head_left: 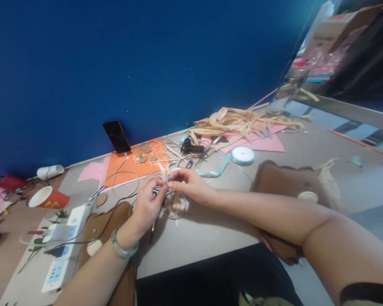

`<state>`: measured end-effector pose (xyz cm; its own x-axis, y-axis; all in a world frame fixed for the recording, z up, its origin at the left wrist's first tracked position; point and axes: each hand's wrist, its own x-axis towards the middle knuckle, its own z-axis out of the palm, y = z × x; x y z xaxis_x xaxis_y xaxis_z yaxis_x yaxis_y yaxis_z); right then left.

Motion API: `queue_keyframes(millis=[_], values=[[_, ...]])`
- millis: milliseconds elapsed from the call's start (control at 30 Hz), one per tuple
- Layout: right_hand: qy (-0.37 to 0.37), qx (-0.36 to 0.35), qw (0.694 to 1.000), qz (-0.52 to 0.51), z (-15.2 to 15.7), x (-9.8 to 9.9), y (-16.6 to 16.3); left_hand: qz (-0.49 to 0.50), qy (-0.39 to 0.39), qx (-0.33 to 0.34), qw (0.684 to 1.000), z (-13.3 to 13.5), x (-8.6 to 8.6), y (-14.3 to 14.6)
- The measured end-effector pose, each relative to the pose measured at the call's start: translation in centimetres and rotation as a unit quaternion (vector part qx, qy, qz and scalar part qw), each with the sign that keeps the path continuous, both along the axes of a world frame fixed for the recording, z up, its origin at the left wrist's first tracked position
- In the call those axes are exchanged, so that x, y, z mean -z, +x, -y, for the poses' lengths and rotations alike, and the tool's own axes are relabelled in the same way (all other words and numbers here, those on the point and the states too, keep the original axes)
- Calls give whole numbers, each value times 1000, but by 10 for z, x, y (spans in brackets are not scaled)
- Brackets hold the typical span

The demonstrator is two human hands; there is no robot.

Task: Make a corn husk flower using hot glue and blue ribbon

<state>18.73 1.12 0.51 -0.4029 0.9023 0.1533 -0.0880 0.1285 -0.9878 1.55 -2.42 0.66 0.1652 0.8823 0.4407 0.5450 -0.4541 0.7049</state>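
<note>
Both my hands meet over the table. My left hand, with a jade-coloured bangle on its wrist, is closed in a pinch on the base of a small piece of dried corn husk, whose pale tips point up. My right hand pinches at the same spot from the other side; the fingers cover most of what lies between them. A trace of light blue shows at the pinch. Just beneath sits a round clear container with pale bits inside, partly hidden by my hands.
Behind my hands are a black glue gun, a ribbon spool, a heap of corn husks and orange paper with wooden discs. A phone leans on the blue wall. Left are a paper cup and a power strip with cables.
</note>
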Motion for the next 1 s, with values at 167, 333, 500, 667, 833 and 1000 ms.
queue_keyframes(millis=[167, 333, 500, 667, 833, 1000], values=[[-3, -12, 1000, 10, -1, -1, 0, -57, 30, 4, 998, 1, 0, -1], [11, -4, 999, 36, -2, 1, 0, -68, 35, 5, 997, -3, 4, -2], [3, -12, 1000, 22, -2, 1, -1, 48, -46, 35, 997, -8, 3, -3], [-53, -24, 997, -49, -1, 0, -2, 216, -259, 73, 939, -7, -11, -1], [-105, -39, 989, -96, -1, -2, -2, 317, -352, 72, 878, -5, -13, 1], [-122, -49, 984, -119, 1, -3, -3, 362, -388, 98, 842, -5, -11, 1]])
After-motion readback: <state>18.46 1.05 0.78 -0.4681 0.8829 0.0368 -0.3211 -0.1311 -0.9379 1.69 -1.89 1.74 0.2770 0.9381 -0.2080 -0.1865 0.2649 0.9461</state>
